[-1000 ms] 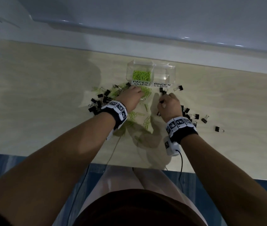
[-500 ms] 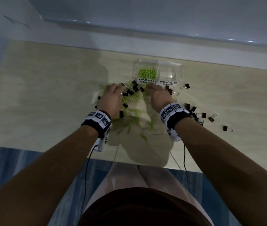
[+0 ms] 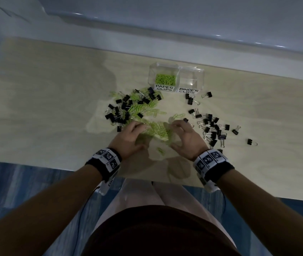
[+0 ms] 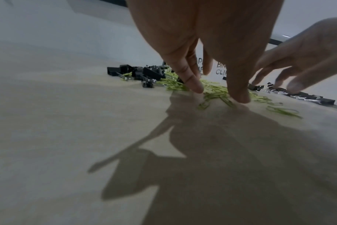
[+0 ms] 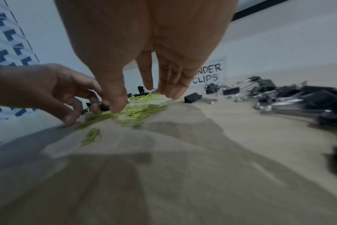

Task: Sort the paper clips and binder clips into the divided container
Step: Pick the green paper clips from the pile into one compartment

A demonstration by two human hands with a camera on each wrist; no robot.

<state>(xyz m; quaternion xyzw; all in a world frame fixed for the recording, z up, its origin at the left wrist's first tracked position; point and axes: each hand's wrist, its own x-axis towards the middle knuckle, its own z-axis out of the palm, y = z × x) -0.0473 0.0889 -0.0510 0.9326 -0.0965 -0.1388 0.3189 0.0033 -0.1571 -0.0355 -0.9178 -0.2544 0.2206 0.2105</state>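
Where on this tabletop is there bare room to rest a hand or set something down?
Bare wood lies left of the mixed clip pile and right of the lone binder clip. Crowded: between left hand and right hand, and the binder clip cluster in front of the divided container.

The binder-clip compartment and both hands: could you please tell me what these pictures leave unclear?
- Binder-clip compartment: head view, glare on its clear walls; looks empty, unconfirmed.
- Its label: left wrist view, left hand covers most letters.
- Right hand: right wrist view, blur hides whether its fingers touch the paper clips.
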